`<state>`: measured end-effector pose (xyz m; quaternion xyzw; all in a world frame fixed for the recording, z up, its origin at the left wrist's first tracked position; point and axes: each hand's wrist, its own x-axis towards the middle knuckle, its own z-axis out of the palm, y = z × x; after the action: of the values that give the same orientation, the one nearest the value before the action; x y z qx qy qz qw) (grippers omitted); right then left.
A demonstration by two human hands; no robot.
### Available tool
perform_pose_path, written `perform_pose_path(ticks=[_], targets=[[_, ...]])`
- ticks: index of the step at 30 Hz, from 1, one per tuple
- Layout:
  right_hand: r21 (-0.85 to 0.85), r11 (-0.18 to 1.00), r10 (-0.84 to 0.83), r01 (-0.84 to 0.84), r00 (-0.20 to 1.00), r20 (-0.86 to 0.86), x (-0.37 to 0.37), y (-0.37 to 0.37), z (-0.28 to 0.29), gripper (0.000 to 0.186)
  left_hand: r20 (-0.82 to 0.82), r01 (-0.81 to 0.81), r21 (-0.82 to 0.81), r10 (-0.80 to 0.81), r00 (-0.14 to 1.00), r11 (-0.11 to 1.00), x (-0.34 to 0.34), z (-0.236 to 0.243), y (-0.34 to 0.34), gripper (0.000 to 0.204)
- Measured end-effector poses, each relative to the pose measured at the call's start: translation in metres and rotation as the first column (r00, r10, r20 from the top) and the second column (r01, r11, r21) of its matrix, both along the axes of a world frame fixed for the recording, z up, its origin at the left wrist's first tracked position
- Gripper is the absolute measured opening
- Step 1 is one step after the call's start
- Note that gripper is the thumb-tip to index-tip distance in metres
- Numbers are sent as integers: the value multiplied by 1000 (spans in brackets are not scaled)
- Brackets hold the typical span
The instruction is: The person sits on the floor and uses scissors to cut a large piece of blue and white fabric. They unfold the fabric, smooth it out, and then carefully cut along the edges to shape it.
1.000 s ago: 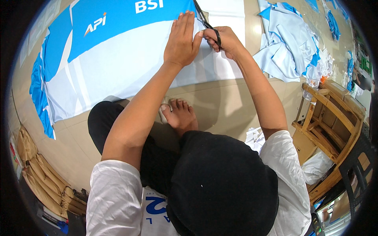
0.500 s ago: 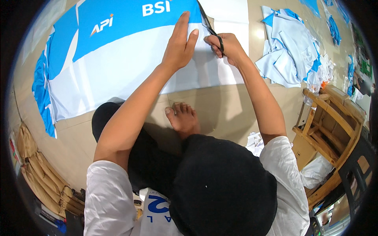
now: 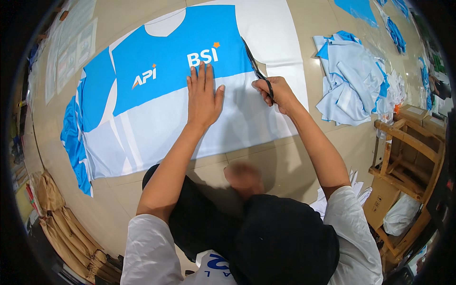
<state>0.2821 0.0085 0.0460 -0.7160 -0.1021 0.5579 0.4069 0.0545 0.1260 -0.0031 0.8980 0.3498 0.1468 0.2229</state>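
Blue-and-pale-grey fabric panel (image 3: 175,83) lay spread on the tiled floor (image 3: 116,194) in front of the person: blue upper part with two printed logos, pale lower part, scooped neckline at the far edge. Black scissors (image 3: 254,66) sat at the panel's right edge, blades pointing away from the person. Couldn't tell how far the blades were apart.

Right hand (image 3: 281,92) had its fingers closed around the scissor handles. Left hand (image 3: 203,102) was flat on the panel, gripping nothing: palm down, fingers extended and near each other, thumb out to the side, fingertips at the right-hand logo.

White sheet (image 3: 287,50) ran along the panel's right side; couldn't tell how much went underneath. Bunched blue fabric (image 3: 72,142) sat at the left end. Bare foot (image 3: 244,178), blurred, was just beside the near edge.

Further right: crumpled heap of pale and blue fabric (image 3: 349,85), then a wooden frame (image 3: 413,142) near a white plastic bag (image 3: 401,213). Brown folded material (image 3: 66,228) was at lower left.
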Motion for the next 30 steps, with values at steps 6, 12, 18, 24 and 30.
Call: perform_pose_path(ticks=[6, 12, 18, 24, 30], targets=[[15, 1000, -15, 15, 1000, 10, -4, 0, -2, 32, -54, 24, 22, -22, 998, 999, 0, -7, -2, 72], [20, 1000, -22, 22, 1000, 19, -7, 2, -3, 32, -94, 34, 62, -28, 995, 997, -1, -8, -4, 71], [39, 999, -17, 16, 999, 27, -8, 1, -6, 32, -106, 34, 79, -26, 994, 996, 0, -7, -4, 71], [23, 999, -26, 25, 999, 35, -11, 4, -4, 32, -115, 29, 80, -20, 993, 996, -1, -6, -5, 71], [24, 999, -48, 48, 999, 22, -8, 13, -8, 34, -122, 26, 71, -17, 992, 997, 0, -5, -5, 71]])
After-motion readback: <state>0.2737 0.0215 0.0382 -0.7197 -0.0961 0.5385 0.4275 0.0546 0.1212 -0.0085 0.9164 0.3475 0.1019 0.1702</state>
